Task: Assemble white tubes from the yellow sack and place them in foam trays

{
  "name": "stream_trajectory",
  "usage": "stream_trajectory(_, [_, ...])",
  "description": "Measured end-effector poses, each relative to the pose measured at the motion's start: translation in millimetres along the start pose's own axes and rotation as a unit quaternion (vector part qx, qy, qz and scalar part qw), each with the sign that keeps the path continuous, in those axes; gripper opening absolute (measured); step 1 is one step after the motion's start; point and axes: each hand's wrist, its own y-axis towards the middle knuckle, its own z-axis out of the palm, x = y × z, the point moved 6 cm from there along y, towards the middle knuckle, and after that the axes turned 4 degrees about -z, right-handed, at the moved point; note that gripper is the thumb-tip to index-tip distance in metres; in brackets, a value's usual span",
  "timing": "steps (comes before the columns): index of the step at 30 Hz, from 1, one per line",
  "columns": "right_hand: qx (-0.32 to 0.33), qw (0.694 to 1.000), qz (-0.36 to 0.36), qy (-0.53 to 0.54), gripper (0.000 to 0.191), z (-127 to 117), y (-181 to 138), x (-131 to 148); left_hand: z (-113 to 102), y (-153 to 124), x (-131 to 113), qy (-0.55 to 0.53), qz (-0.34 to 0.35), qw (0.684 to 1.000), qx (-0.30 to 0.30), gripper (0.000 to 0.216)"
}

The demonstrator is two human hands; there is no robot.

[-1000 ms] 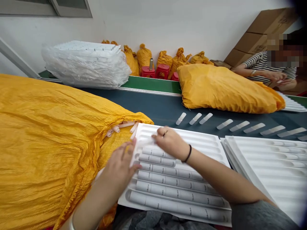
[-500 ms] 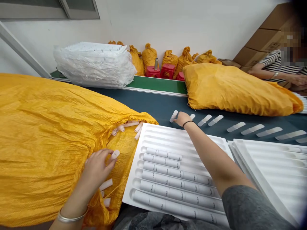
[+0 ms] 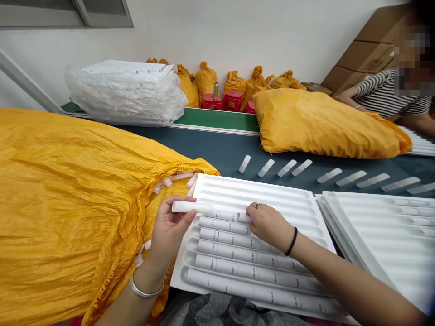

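Note:
My left hand (image 3: 171,228) pinches a translucent white plastic tube (image 3: 190,207) between thumb and fingers, holding it level over the left part of a grooved white tray (image 3: 260,191). Over the middle of that tray, my right hand (image 3: 272,226) is closed on a short white tube (image 3: 243,217); its fingers cover the far end. White tubes with small dark print (image 3: 234,256) lie end to end in the nearer grooves. To the left, an orange woven sack (image 3: 84,199) gapes open, with loose translucent tubes (image 3: 166,182) at its mouth.
Several translucent tubes (image 3: 266,168) stand in a row on the dark belt (image 3: 217,151) behind the tray. More trays (image 3: 367,231) are stacked at right. A full orange sack (image 3: 326,122) and a plastic-wrapped stack (image 3: 125,97) lie farther back. A co-worker in a striped top (image 3: 377,93) sits at right.
My right hand has let go of the leftmost standing tube on the belt and come back over the tray. My left hand has moved right from the sack with its tube.

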Motion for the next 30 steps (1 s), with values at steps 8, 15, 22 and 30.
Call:
stream_trajectory(8, [-0.178,0.873,-0.116,0.439,0.023,-39.5,-21.0,10.9,35.8,-8.6,20.4,-0.085,-0.138,0.986,0.048,0.033])
stream_trajectory(15, [-0.229,0.891,-0.279,0.274,0.03,-66.7,-29.3,21.5,47.8,-20.0,15.7,0.16,-0.111,0.963,0.189,0.031])
stream_trajectory(22, [-0.193,0.89,-0.277,0.305,0.032,-55.9,-20.7,32.4,59.2,-26.4,-2.2,0.364,0.104,0.898,0.226,0.035])
stream_trajectory(30, [-0.216,0.867,-0.325,0.312,0.034,-53.0,-22.4,49.1,46.8,-39.6,-10.8,0.433,0.203,0.841,0.255,0.049])
